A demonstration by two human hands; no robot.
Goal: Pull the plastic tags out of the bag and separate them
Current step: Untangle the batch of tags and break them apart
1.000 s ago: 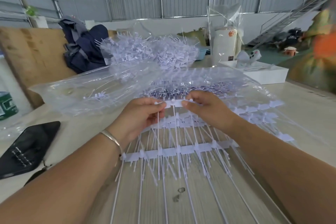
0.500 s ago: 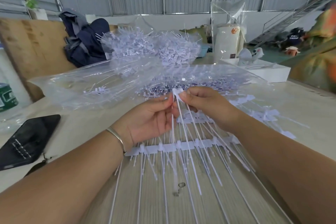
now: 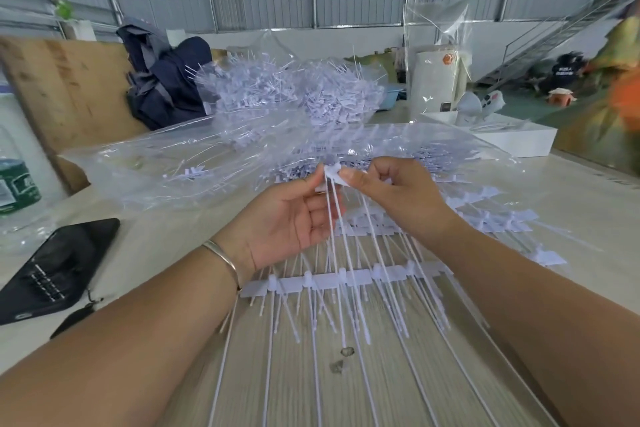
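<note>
Both hands meet above the middle of the counter, each grasping the same small bunch of plastic tags by its heads. The left hand is turned palm-up, thumb and forefinger pinching the white tag heads from the left while the other fingers curl loosely beneath. The right hand pinches the same heads from the right with thumb and fingertips. From the pinch, the long thin tails of the held tags hang down and toward the near edge of the counter.

Under the hands, more tags lie on the counter in joined strips: one strip runs crosswise just nearer than the wrists, and others fan out toward the right edge. Their tails point to the near edge.

Just beyond the hands lies the clear plastic bag, spread flat across the counter's width, with loose tags showing through it. Behind the bag, toward the far edge, is a heaped pile of tags.

A silver bangle is on the left wrist. Near the left edge lie a black phone and, farther back, a green-labelled bottle. A white tray is at the far right corner, with a dark bundle of cloth at the far left.
</note>
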